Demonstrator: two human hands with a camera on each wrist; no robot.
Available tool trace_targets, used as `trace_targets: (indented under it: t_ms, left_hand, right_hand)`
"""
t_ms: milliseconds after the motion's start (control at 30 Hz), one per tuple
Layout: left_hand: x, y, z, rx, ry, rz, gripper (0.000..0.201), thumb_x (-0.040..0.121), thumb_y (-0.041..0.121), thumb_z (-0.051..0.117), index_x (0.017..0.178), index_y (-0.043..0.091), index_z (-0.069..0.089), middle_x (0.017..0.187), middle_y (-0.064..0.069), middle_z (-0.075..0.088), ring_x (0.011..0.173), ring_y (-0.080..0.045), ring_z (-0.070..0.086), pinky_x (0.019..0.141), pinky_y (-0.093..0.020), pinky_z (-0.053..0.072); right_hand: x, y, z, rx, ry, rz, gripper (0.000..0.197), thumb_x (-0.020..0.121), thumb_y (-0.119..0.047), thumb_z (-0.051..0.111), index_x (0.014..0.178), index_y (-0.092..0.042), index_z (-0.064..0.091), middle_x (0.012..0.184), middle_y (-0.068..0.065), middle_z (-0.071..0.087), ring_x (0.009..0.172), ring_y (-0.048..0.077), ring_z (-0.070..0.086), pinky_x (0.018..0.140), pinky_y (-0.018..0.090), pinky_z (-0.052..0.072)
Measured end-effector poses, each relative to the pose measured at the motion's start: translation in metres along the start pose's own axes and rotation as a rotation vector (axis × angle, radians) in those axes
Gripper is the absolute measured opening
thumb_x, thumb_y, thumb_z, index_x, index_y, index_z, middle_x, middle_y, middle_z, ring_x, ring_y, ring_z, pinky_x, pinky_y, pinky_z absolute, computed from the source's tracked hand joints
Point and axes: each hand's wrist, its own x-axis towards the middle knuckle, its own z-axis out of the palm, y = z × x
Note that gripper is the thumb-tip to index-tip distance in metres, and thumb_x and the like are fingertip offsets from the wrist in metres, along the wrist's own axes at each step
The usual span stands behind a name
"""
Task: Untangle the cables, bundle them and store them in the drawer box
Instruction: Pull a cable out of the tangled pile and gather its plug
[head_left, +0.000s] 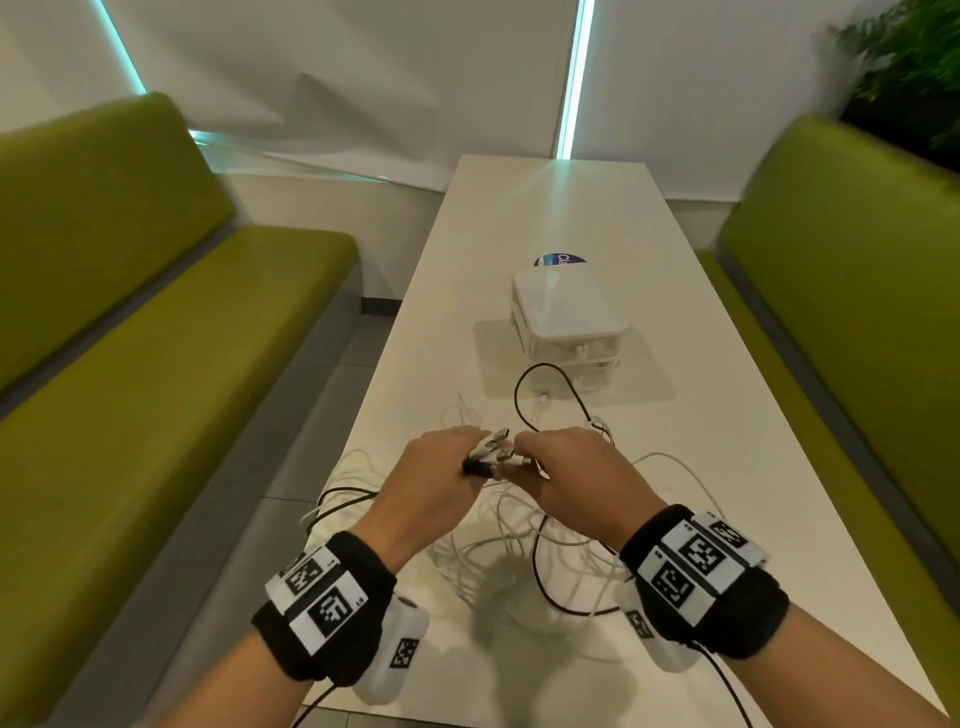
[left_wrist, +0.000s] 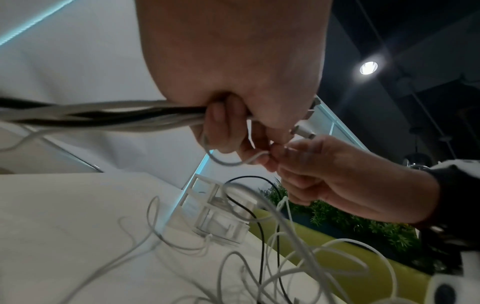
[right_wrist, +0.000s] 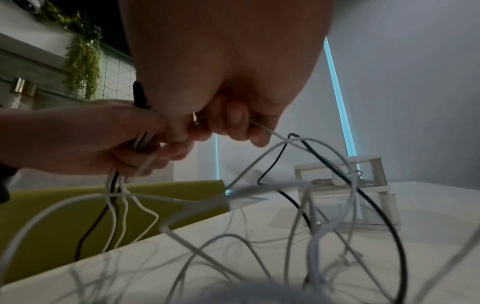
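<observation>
Left hand (head_left: 423, 486) gripping gathered bundle of cable ends (head_left: 493, 451), fingers curling tight round it, centre of head frame. Bundle's long axis lying diagonal, connector tips pointing toward upper right. Right hand (head_left: 576, 475) pinching single white cable (left_wrist: 235, 161) beside bundle, fingertips (right_wrist: 235, 121) closing together on it. Loose white and black cables (head_left: 524, 551) sprawling on white table (head_left: 727, 467), lower centre. Drawer box (head_left: 566, 317) sitting above centre, well apart from hands.

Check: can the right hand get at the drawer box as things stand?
Probably not yet: the right hand pinches a white cable, and loose cable loops lie in front of the drawer box.
</observation>
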Motion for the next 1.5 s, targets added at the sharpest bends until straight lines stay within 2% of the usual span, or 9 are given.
trace_targets:
  t_ms: [200,333,400,433,667,933,1200,1367,1500]
  left_hand:
    - [-0.001,0.004,-0.022,-0.374,0.169,-0.044,0.022,0.094,0.016,0.062,0.080,0.033,0.066,0.075,0.017,0.070,0.078,0.012,0.062,0.072,-0.017,0.048]
    - [0.003,0.002,-0.050,-0.640,0.421,-0.227,0.042,0.092,0.040,0.056,0.057,0.020,0.045,0.052,0.015,0.030,0.044,-0.012,0.038,0.048,-0.028,0.032]
    - [0.005,0.002,-0.046,-0.507,0.355,-0.262,0.033,0.098,0.026,0.055,0.068,0.015,0.062,0.105,0.011,0.046,0.066,-0.028,0.058,0.060,-0.048,0.043]
    - [0.005,0.002,-0.041,-0.450,0.307,-0.265,0.029,0.099,0.017,0.054,0.073,0.014,0.064,0.083,0.006,0.072,0.083,-0.028,0.063,0.071,-0.049,0.048]
    - [0.000,-0.004,-0.002,-0.291,0.057,-0.188,0.020,0.097,0.012,0.057,0.107,0.023,0.070,0.108,0.014,0.070,0.106,-0.001,0.062,0.094,-0.020,0.047]
    - [-0.002,0.009,0.004,-0.409,-0.012,-0.146,0.015,0.096,0.021,0.058,0.099,0.009,0.049,0.075,0.012,0.059,0.059,0.006,0.052,0.057,-0.012,0.038]
    - [0.004,-0.003,-0.018,-0.337,0.216,-0.094,0.016,0.098,0.004,0.049,0.093,0.017,0.041,0.074,0.005,0.061,0.063,-0.004,0.056,0.056,-0.019,0.041]
    - [0.014,-0.022,-0.049,-0.554,0.492,-0.181,0.008,0.100,0.015,0.048,0.094,0.013,0.045,0.069,0.010,0.056,0.069,-0.008,0.052,0.075,-0.031,0.044]
    - [0.009,-0.016,-0.037,-0.467,0.281,-0.179,0.011,0.097,0.010,0.054,0.090,0.013,0.062,0.084,0.016,0.068,0.094,0.000,0.063,0.095,-0.027,0.045]
  right_hand:
    - [-0.011,0.008,-0.002,0.045,-0.016,0.009,0.045,0.097,-0.056,0.020,0.065,-0.026,0.033,0.059,-0.005,0.045,0.059,0.019,0.046,0.055,0.032,0.037]
    - [-0.009,0.030,0.000,0.133,0.057,0.167,0.049,0.095,-0.059,0.024,0.062,-0.024,0.032,0.051,-0.004,0.042,0.049,0.014,0.042,0.051,0.030,0.031]
    - [-0.008,0.030,0.003,0.157,0.064,0.176,0.046,0.098,-0.052,0.032,0.060,-0.026,0.031,0.049,-0.006,0.040,0.046,0.012,0.039,0.049,0.028,0.030]
    - [-0.007,0.026,0.004,0.172,0.070,0.170,0.046,0.099,-0.049,0.035,0.059,-0.027,0.030,0.048,-0.006,0.039,0.046,0.011,0.039,0.049,0.027,0.030]
    - [-0.009,0.007,0.012,0.074,0.030,0.119,0.041,0.101,-0.043,0.034,0.066,-0.024,0.032,0.056,-0.004,0.044,0.057,0.023,0.045,0.059,0.038,0.040]
    - [-0.012,-0.006,0.015,0.057,-0.034,0.026,0.031,0.102,-0.042,0.029,0.090,-0.021,0.048,0.072,0.003,0.062,0.069,0.028,0.058,0.062,0.040,0.045]
    - [-0.016,0.009,0.018,0.238,-0.049,0.124,0.041,0.101,-0.044,0.035,0.066,-0.024,0.035,0.056,-0.003,0.048,0.057,0.018,0.047,0.061,0.037,0.041]
    - [-0.020,0.023,0.016,0.303,-0.032,0.212,0.050,0.099,-0.050,0.037,0.063,-0.015,0.040,0.056,0.002,0.050,0.052,0.016,0.046,0.057,0.033,0.040]
    - [-0.018,0.018,0.013,0.289,-0.040,0.228,0.048,0.101,-0.048,0.029,0.068,-0.016,0.044,0.062,0.003,0.056,0.057,0.016,0.050,0.064,0.035,0.044]
